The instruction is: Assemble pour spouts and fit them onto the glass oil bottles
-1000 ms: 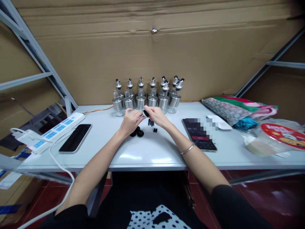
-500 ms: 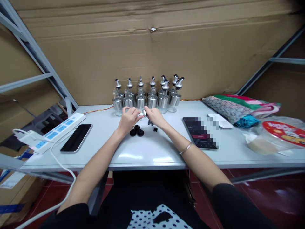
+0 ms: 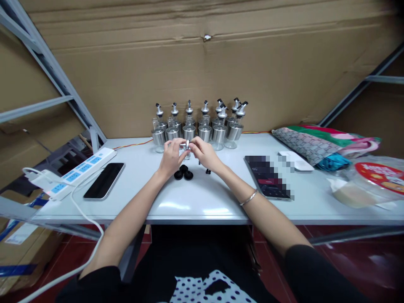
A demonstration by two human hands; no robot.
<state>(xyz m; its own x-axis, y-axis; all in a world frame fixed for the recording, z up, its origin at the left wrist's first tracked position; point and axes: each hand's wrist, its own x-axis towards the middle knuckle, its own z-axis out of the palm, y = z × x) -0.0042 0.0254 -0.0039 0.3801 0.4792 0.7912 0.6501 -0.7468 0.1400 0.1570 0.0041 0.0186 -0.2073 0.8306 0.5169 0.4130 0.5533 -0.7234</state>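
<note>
My left hand point(image 3: 171, 157) and my right hand point(image 3: 206, 154) meet above the middle of the table, fingers closed on a small silver pourer spout point(image 3: 187, 144). My fingers hide part of it. Just below lie several round black rubber stoppers point(image 3: 183, 173) in a cluster. Small black pieces point(image 3: 208, 171) rest by my right hand, some partly covered by it. Behind my hands stand two rows of glass bottles with steel sleeves point(image 3: 204, 134). The back row and some front bottles at the right carry silver pourers with black tips point(image 3: 223, 110); other front bottles have bare necks.
On the left are a white power strip point(image 3: 82, 169) with a cable and a dark phone point(image 3: 104, 181). To the right lie a tablet-like device point(image 3: 268, 179), a white object point(image 3: 296, 161), a patterned bag point(image 3: 306, 145) and a plastic package point(image 3: 372, 181). A cardboard wall point(image 3: 189, 75) closes the back.
My hands have drawn closer together around the silver spout, and its angle has turned. The whole view has shifted slightly. Bottles and black parts stay in place.
</note>
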